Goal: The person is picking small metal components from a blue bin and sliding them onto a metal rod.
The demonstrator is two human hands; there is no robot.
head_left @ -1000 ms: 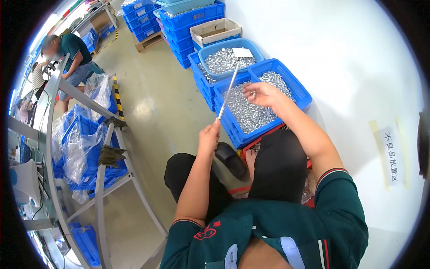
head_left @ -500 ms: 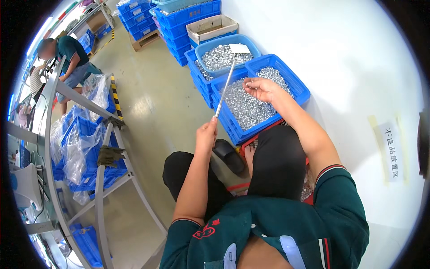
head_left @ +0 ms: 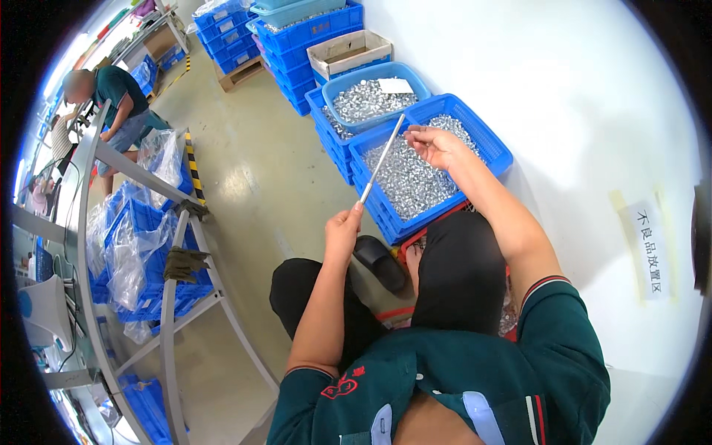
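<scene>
- Over the near blue plastic crate, the right hand hangs palm inward with its thumb and fingers curled toward each other; whether they pinch a small piece cannot be told.
- Left of that crate and lower down, the left hand has its fingers closed around the lower end of a slim silver metal rod.
- The rod slants up and to the right, crossing in front of the crate; its far tip lies just beside the right fingertips, and contact between them is unclear.
- Below both the rod and the right hand, small silver metal parts fill the crate in a loose heap; they are too small for their exact shape to be made out.
- Just beyond stands a light blue plastic tub of similar parts, with a white card lying on top.
- Behind the tub is an open-topped white box, near a tall stack of blue crates.
- Between the person's knees and the crate, a black sandal rests on the floor.
- Farther left, clear plastic bags drape over blue bins beyond a grey metal frame, and a co-worker in a dark green shirt leans forward.
</scene>
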